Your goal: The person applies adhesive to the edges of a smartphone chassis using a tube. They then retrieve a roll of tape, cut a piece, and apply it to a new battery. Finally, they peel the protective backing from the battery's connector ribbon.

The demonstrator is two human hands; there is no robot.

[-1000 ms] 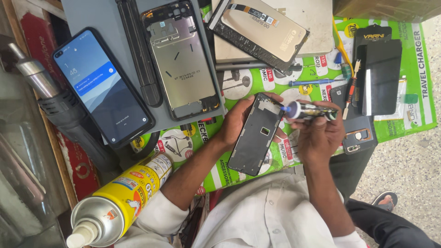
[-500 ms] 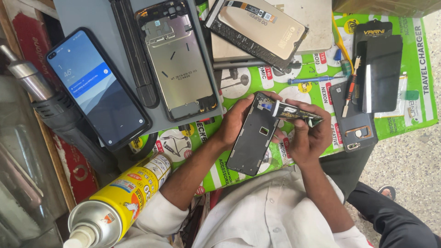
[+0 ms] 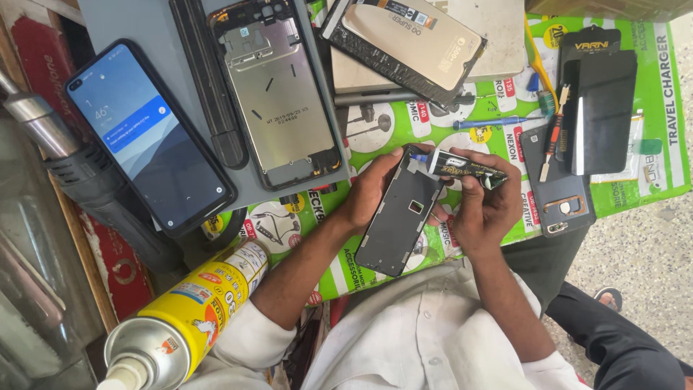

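Observation:
My left hand (image 3: 367, 193) grips a black phone frame (image 3: 399, 225) by its left edge and holds it tilted above the green printed sheet (image 3: 650, 144). A small black glue tube (image 3: 465, 168) is pinched in my right hand (image 3: 485, 211). The tube lies sideways, and its blue nozzle touches the top edge of the frame. My white shirt fills the bottom of the view.
A lit phone (image 3: 148, 137) and a bare metal midframe (image 3: 278, 94) lie on a grey mat (image 3: 123, 22) at upper left. A display panel (image 3: 408, 43) lies at top centre. A yellow spray can (image 3: 188, 310) and a heat gun (image 3: 79, 166) are at left. A dark back cover (image 3: 559, 198), a black package (image 3: 603, 108) and a blue screwdriver (image 3: 491, 123) are at right.
My right hand has swung the glue tube leftward, bringing its nozzle from the frame's right side to the frame's top edge. My left hand keeps hold of the frame.

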